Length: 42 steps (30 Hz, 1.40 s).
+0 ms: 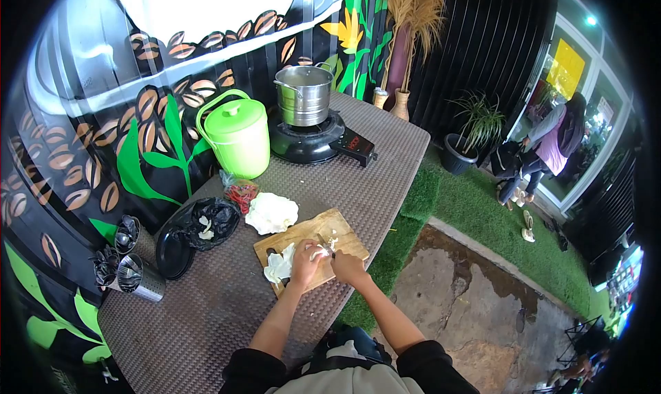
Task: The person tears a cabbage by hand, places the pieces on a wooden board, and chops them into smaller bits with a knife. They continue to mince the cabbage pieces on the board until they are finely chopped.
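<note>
A wooden cutting board (351,237) lies near the table's right edge. My left hand (307,262) has its fingers bent over a pale piece of cabbage (319,253) on the board. Closed round the handle of a knife (325,243) is my right hand (349,267), and the blade rests against the piece. Small white bits (334,233) lie beyond the blade. Left of my left hand are loose cabbage leaves (278,264). A larger cabbage chunk (272,213) sits on the table just behind the board.
A steel pot (303,98) stands on a black portable stove (306,140), beside a green lidded bucket (237,136). Nearer are a bag of red chillies (241,193), a black plastic bag (213,222) and cutlery holders (148,278). A person (551,142) stands by the glass door.
</note>
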Tool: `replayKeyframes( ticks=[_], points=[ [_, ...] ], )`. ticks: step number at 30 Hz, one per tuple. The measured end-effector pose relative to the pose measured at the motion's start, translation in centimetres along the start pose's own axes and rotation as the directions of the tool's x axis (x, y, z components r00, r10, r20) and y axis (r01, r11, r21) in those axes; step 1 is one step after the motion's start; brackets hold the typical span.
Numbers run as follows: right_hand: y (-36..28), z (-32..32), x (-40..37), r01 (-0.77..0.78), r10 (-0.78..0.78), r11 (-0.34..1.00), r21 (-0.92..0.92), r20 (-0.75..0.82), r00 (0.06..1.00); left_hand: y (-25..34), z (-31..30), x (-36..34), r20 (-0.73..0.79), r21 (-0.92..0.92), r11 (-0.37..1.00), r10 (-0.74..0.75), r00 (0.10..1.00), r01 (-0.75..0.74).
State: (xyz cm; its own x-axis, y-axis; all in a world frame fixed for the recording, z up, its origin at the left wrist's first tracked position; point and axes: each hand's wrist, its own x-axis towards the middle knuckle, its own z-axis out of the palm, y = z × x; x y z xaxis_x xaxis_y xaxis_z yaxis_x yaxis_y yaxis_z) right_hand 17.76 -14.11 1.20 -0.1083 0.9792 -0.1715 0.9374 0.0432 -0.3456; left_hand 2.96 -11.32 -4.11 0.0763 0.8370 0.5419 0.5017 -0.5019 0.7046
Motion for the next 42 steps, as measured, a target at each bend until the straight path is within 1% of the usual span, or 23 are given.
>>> replayKeyframes(
  ticks=[4, 6, 7, 10, 12, 13, 15, 16, 18, 20, 22, 23, 24, 25, 27, 28, 29, 32, 34, 36, 38, 40, 42],
  points=[
    [-1.0, 2.2, -2.9, -0.041, 0.040, 0.999, -0.011, -0.085, 0.996, 0.2, -0.3, -1.2, 0.051, -0.033, 0.997, -0.073, 0.996, 0.075],
    [-1.9, 3.5, -3.3, -0.113, 0.103, 0.993, -0.042, -0.180, 0.978, 0.5, -0.3, -1.3, 0.062, -0.005, 1.000, -0.001, 0.998, 0.002],
    [-2.0, 4.0, -3.1, -0.114, 0.104, 0.993, -0.042, -0.180, 0.978, 0.5, -0.2, -1.4, 0.062, -0.006, 1.000, -0.001, 0.998, 0.002],
    [-1.9, 3.9, -2.5, -0.128, 0.117, 0.989, -0.068, -0.137, 0.984, 0.9, -0.2, -1.8, 0.049, 0.031, 0.999, 0.036, 0.998, -0.038],
    [-0.5, 1.7, -0.5, 0.031, -0.042, 0.994, -0.109, -0.101, 0.994, 1.3, -0.1, -1.1, 0.068, 0.119, 0.991, 0.059, 0.996, -0.066],
    [-0.2, 1.1, -0.1, 0.032, -0.043, 0.994, -0.107, -0.102, 0.994, 1.6, -0.5, -0.9, 0.068, 0.120, 0.990, 0.060, 0.996, -0.068],
    [0.2, 0.3, 0.3, 0.044, -0.045, 0.998, -0.034, -0.023, 0.999, 1.8, -1.0, -0.5, 0.022, 0.198, 0.956, 0.216, 0.976, -0.216],
    [0.1, 0.1, 0.3, 0.039, -0.039, 0.999, -0.029, 0.020, 0.999, 1.7, -1.0, -0.5, 0.020, 0.199, 0.956, 0.217, 0.976, -0.216],
    [-0.6, 0.5, -1.1, 0.029, -0.029, 0.998, -0.062, -0.008, 1.000, 1.3, -0.8, -0.7, 0.075, 0.087, 0.988, 0.125, 0.989, -0.131],
    [-1.5, 1.8, -2.3, -0.023, 0.019, 0.999, -0.050, -0.086, 0.996, 0.7, -0.5, -0.8, 0.074, 0.134, 0.977, 0.156, 0.985, -0.164],
    [-2.3, 3.0, -2.9, -0.062, 0.055, 0.996, -0.062, -0.113, 0.992, 0.4, -0.5, -1.0, 0.073, 0.184, 0.963, 0.185, 0.980, -0.195],
    [-2.6, 3.4, -3.1, -0.101, 0.090, 0.992, -0.077, -0.140, 0.986, 0.4, -0.5, -1.2, 0.067, 0.122, 0.982, 0.139, 0.988, -0.146],
    [-2.5, 4.1, -2.6, -0.091, 0.059, 0.985, -0.149, -0.207, 0.976, 0.4, -0.5, -1.3, 0.064, 0.059, 0.994, 0.091, 0.994, -0.095],
    [-2.2, 4.0, -2.0, -0.090, 0.058, 0.985, -0.150, -0.205, 0.977, 0.0, -0.3, -1.4, 0.064, 0.059, 0.994, 0.089, 0.994, -0.092],
    [-1.4, 3.0, -0.3, -0.005, -0.014, 0.994, -0.108, -0.180, 0.984, -0.7, 0.0, -1.6, 0.063, 0.057, 0.996, 0.065, 0.996, -0.068],
    [-1.2, 1.7, 0.0, 0.016, -0.029, 0.994, -0.108, -0.116, 0.993, 0.2, -0.4, -1.3, 0.064, 0.056, 0.996, 0.068, 0.996, -0.072],
    [-1.1, 0.5, 0.2, 0.016, -0.029, 0.994, -0.107, -0.119, 0.992, 1.1, -0.9, -1.0, 0.052, 0.020, 0.999, 0.033, 0.998, -0.034],
    [-0.6, -0.9, 0.1, 0.014, -0.015, 1.000, 0.007, 0.055, 0.998, 1.2, -1.2, -0.9, 0.062, -0.048, 0.999, -0.019, 0.998, 0.022],
    [-0.8, -0.3, -1.1, -0.016, 0.016, 1.000, 0.018, 0.028, 0.999, 1.3, -1.3, -0.8, 0.083, -0.083, 0.996, -0.036, 0.996, 0.043],
    [-1.2, 1.2, -2.3, -0.046, 0.046, 0.998, 0.034, 0.002, 0.999, 2.1, -2.2, -0.4, 0.158, -0.063, 0.997, -0.032, 0.987, 0.043],
    [-1.6, 2.8, -3.1, -0.090, 0.087, 0.996, -0.026, -0.088, 0.992, 1.7, -1.9, -0.6, 0.160, -0.089, 0.995, -0.022, 0.987, 0.037],
    [-2.0, 3.5, -2.9, -0.088, 0.082, 0.994, -0.065, -0.092, 0.992, 1.3, -1.4, -0.9, 0.167, -0.115, 0.993, -0.011, 0.986, 0.031],
    [-1.9, 3.5, -2.5, -0.092, 0.081, 0.990, -0.104, -0.098, 0.992, 1.0, -0.9, -1.2, 0.140, -0.109, 0.991, -0.064, 0.988, 0.079]
  ],
)
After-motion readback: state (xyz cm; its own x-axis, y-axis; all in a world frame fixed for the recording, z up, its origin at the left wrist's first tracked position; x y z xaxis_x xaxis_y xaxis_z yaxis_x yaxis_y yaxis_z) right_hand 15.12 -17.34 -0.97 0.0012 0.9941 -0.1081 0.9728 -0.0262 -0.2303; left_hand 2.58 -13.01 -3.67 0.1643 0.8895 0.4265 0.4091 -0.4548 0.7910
